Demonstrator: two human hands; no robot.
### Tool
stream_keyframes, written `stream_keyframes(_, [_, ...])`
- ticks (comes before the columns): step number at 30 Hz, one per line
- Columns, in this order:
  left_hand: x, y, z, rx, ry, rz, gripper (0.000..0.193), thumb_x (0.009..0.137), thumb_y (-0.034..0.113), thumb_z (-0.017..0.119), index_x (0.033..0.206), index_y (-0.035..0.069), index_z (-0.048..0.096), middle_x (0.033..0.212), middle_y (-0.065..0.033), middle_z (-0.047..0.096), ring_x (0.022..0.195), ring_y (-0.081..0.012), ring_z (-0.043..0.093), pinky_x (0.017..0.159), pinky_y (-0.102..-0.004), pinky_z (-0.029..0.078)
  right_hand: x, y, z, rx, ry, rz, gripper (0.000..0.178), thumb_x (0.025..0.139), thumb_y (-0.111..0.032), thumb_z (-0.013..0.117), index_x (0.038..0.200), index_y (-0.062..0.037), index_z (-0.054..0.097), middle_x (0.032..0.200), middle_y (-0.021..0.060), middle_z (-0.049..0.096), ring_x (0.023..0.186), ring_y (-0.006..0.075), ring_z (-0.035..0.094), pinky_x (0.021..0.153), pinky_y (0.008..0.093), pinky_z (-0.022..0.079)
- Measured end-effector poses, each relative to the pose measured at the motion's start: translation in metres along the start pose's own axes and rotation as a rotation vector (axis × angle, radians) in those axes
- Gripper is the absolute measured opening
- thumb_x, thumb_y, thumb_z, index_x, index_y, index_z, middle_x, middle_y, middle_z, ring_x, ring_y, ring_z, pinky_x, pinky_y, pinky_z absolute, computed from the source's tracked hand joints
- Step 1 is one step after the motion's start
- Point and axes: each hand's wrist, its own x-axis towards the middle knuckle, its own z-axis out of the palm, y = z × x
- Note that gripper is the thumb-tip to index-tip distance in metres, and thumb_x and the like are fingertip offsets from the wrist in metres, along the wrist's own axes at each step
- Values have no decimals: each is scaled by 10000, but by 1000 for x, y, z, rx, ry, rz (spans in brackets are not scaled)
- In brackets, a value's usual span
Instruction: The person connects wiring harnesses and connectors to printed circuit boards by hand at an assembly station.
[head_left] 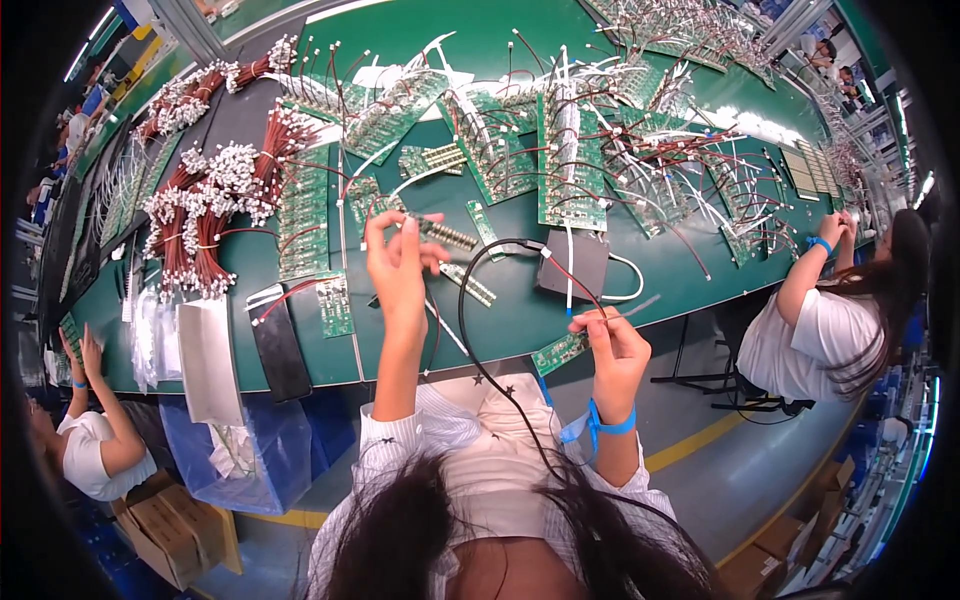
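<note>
My left hand [397, 275] is raised over the table's near side, thumb and fingertips drawn together. A small dark piece shows at the fingertips, too blurred to name. Just beyond it lies a narrow strip of small boards [448, 235]. My right hand [615, 360], with a blue wrist band [612, 425], is closed at the table's front edge. It holds a small green circuit board [558, 353], which sticks out left of the fingers. A red wire [580, 283] curves down to these fingertips, and a thin translucent strip [640, 305] projects beside them.
A dark grey block [572, 265] stands between my hands, with a black cable [465, 290] looping past. Wired green boards [570, 160] and bundles of red wires [205, 220] cover the far side. A blue bin [240, 470] stands below. Co-workers [820, 320] sit both sides.
</note>
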Motion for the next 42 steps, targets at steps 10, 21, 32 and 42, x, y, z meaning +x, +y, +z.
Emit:
stream_keyframes(10, [-43,13,-6,-728,-172,-195,264,918,172,438,1141,55,358,820,-62,471,635,-78,366,595,-201,346,-2,-4,10,82,-83,7,103,844,-2,515,844,76,582,833,112,582,742,149,573,669,248,458])
stream_keyframes(21, [-60,41,0,-332,-575,-126,552,895,103,424,1350,52,115,967,-172,580,643,-88,439,630,-210,388,0,-22,15,202,103,-4,131,863,-44,490,836,65,557,699,61,522,605,102,486,555,220,396])
stream_keyframes(32, [-71,48,6,-429,-447,-195,368,918,145,383,1237,-10,285,709,-102,490,618,-220,556,555,-294,446,-1,-19,25,285,-21,78,148,869,-71,486,842,56,557,673,61,534,596,106,490,551,228,401])
stream_keyframes(42, [-70,51,-3,-452,-553,-254,320,927,115,366,1223,24,290,681,-25,370,484,-51,312,458,-202,308,-2,-17,24,298,-15,105,147,868,-69,488,821,57,549,658,58,522,585,106,478,544,227,393])
